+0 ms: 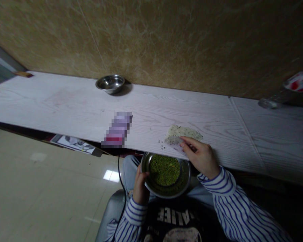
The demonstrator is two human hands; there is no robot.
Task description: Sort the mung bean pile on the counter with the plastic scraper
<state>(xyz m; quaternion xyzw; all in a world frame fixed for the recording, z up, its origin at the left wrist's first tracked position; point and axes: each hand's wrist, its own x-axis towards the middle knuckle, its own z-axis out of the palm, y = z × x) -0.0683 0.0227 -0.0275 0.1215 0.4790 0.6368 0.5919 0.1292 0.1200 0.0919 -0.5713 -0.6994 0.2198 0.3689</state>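
Observation:
A steel bowl point(185, 183) full of green beans point(164, 169) rests in my lap, just under the table's front edge. My left hand point(140, 186) grips the bowl's left rim, fingers curled over it. My right hand point(200, 155) lies on the table edge beside the bowl, its fingers extended and pressed on a small pale card or sheet point(173, 141) that sits at the near end of a heap of pale grains point(184, 131). A few dark specks lie scattered left of the heap.
An empty steel bowl point(110, 83) stands at the back of the white wooden table point(65, 104) by the wall. A pixelated purple object point(118, 129) lies near the front edge. A clear bottle point(288, 90) lies at far right. Tiled floor on the left.

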